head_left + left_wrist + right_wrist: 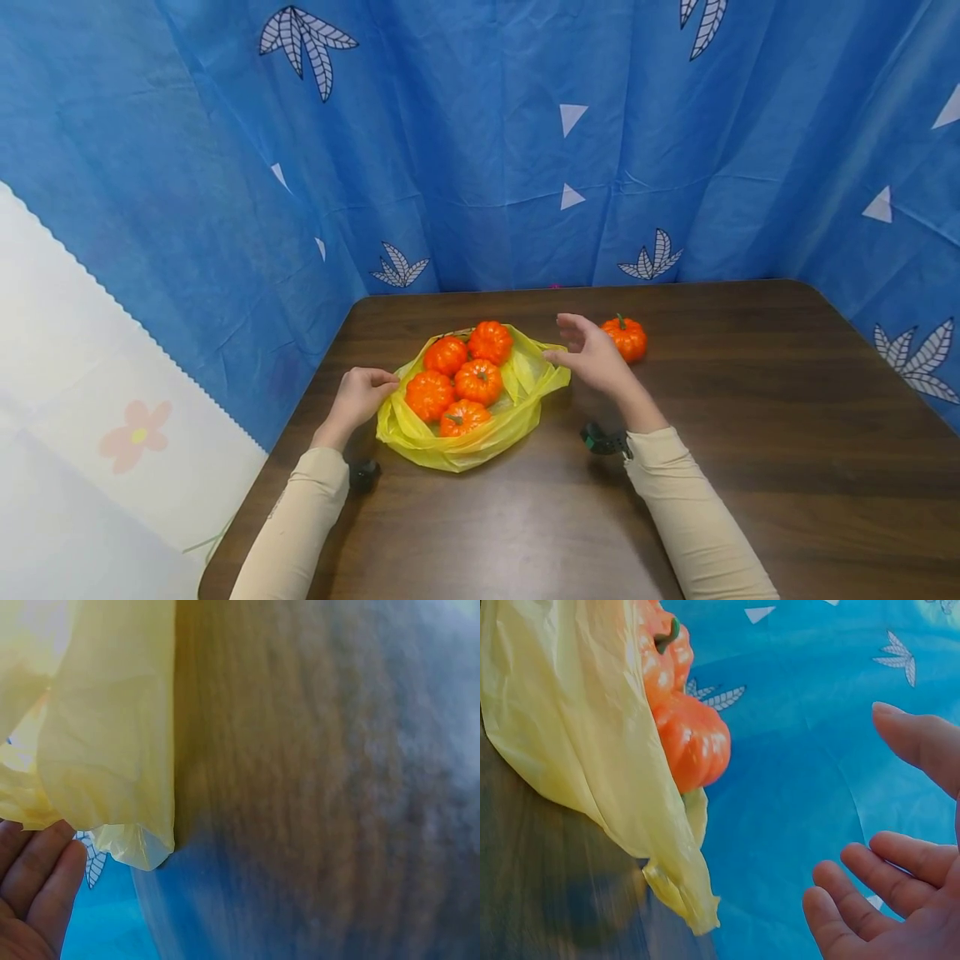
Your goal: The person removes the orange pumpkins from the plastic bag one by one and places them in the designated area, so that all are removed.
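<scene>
A yellow plastic bag (465, 450) lies spread open on the table, with several small orange pumpkins (478, 382) inside it. My left hand (358, 397) pinches the bag's left rim between thumb and fingers; in the left wrist view, the fingers (46, 874) meet the hanging yellow plastic. Over at the right rim, my right hand (592, 357) is held with fingers spread and nothing in them. The right wrist view shows this hand (900, 885) apart from the bag (562, 735). Just beyond the right hand sits a single pumpkin (627, 337) with a green stem.
The dark wooden table (750, 433) has a blue patterned curtain (510, 150) along its back and sides. A pale cloth with a printed flower (135, 435) hangs at the left. Dark wrist devices (602, 438) stick out beneath both sleeves.
</scene>
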A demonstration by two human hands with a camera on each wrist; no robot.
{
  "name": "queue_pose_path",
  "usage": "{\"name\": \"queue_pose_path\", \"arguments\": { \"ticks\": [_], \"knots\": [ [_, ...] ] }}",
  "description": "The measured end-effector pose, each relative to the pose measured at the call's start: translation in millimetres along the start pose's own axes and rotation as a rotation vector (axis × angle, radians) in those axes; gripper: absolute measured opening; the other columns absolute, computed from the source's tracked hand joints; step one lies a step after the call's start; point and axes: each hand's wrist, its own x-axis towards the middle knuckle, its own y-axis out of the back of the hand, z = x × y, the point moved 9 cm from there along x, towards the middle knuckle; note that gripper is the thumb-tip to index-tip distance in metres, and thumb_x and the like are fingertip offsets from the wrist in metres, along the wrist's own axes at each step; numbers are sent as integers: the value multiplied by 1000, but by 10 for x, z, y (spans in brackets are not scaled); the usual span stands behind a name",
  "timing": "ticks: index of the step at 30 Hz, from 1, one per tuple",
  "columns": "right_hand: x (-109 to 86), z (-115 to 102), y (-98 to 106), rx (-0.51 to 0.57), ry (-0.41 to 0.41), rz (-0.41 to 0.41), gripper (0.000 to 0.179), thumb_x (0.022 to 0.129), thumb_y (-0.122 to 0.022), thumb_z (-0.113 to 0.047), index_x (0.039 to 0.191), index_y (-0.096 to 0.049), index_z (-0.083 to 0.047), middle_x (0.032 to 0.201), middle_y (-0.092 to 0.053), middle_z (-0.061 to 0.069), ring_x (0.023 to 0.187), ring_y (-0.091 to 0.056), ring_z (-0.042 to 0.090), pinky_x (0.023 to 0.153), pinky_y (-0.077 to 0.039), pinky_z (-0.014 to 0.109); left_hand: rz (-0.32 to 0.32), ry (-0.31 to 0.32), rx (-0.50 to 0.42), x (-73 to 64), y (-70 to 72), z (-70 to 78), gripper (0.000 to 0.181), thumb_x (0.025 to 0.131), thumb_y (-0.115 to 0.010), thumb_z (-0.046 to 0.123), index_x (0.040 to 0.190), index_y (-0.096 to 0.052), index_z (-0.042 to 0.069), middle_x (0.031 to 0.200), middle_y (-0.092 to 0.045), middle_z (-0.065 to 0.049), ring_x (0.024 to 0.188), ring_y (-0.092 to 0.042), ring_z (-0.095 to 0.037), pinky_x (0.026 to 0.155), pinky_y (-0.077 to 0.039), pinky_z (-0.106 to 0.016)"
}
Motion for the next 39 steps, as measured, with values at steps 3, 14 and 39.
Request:
{"name": "queue_pose_path", "arguments": {
  "ticks": [3,14,39],
  "knots": [
    [-4,-29,-74,3,14,-31,77,87,-79,-26,149,-41,-5,152,-44,22,137,-46,43,111,-41,56,-3,4,2,-1,-9,-13,18,94,-68,13,104,-77,1,107,-75,-17,91,-69,-26,83,-60,-40],
    [30,-128,-316,-16,63,-149,70,87,-79,-21,146,-46,-4,150,-48,19,133,-51,40,105,-48,53,-8,12,-1,-2,-5,-20,19,94,-68,14,104,-77,1,106,-75,-17,90,-68,-25,83,-60,-40],
    [494,-440,-771,-231,164,-581,64,85,-80,-17,141,-52,-3,144,-55,15,131,-53,33,105,-50,46,9,-39,9,2,5,23,18,92,-70,14,102,-78,1,102,-76,-16,87,-69,-25,80,-61,-39]
  ]
}}
